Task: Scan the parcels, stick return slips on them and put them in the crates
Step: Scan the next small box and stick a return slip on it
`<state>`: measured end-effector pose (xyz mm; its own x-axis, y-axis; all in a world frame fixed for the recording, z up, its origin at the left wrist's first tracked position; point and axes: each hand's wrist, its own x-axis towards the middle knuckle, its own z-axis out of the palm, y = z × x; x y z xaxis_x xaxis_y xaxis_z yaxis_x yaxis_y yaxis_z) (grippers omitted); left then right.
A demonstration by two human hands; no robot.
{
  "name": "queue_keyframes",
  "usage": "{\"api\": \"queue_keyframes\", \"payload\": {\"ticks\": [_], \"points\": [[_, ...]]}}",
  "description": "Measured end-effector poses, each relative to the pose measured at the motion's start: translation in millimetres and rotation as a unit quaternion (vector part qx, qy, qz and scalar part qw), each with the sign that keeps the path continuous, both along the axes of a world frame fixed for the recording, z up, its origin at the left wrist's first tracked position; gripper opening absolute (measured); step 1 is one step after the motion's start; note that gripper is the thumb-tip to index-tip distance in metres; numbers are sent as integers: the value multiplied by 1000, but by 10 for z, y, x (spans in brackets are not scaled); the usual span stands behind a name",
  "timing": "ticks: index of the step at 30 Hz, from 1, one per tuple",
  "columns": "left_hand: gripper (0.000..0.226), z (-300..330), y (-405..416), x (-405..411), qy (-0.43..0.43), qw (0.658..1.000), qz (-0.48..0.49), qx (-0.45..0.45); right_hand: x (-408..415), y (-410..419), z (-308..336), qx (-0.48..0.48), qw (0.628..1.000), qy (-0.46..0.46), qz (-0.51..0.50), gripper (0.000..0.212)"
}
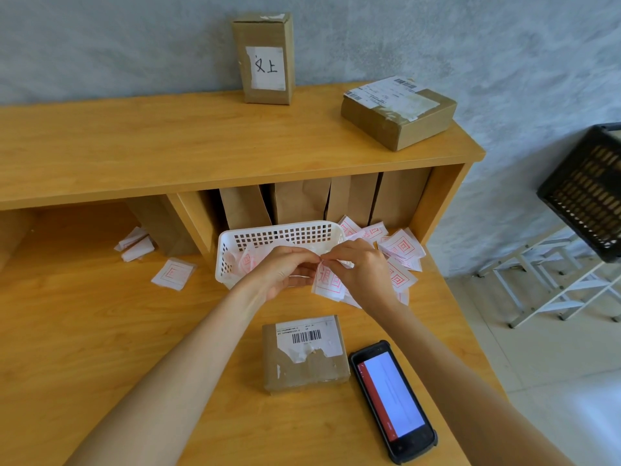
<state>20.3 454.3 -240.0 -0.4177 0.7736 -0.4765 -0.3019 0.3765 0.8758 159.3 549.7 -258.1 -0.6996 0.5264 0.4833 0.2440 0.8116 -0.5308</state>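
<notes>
My left hand (285, 269) and my right hand (358, 267) meet above the desk and both pinch the top edge of one white return slip (327, 280) with red characters, which hangs down between them. Just behind them stands a white perforated basket (279, 235) with more slips inside. A small cardboard parcel (304, 354) with a barcode label lies flat on the desk below my hands. To its right lies a black handheld scanner (393, 400) with its screen lit.
Loose slips (401, 252) are piled right of the basket, and others (173, 274) lie to its left. On the upper shelf (168, 146) stand a tall box (265, 58) and a flat parcel (398, 112). A black crate (586, 193) sits on a white rack at right.
</notes>
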Motion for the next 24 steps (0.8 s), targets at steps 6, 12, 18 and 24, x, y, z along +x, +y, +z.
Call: {"api": "queue_keyframes", "payload": {"ticks": [6,12,18,24], "points": [[10,-4,7,-50,43,999,10,-12,15,30,-19,-1,1000,17,3,10],[14,-71,11,-293,168,982,68,-53,57,134,25,-14,1000,11,-7,9],[23,-243,-84,-659,310,929,162,-123,133,271,61,-59,996,-42,-43,10],[9,-293,-128,-712,408,881,159,-180,156,268,61,-93,991,-89,-38,11]]}}
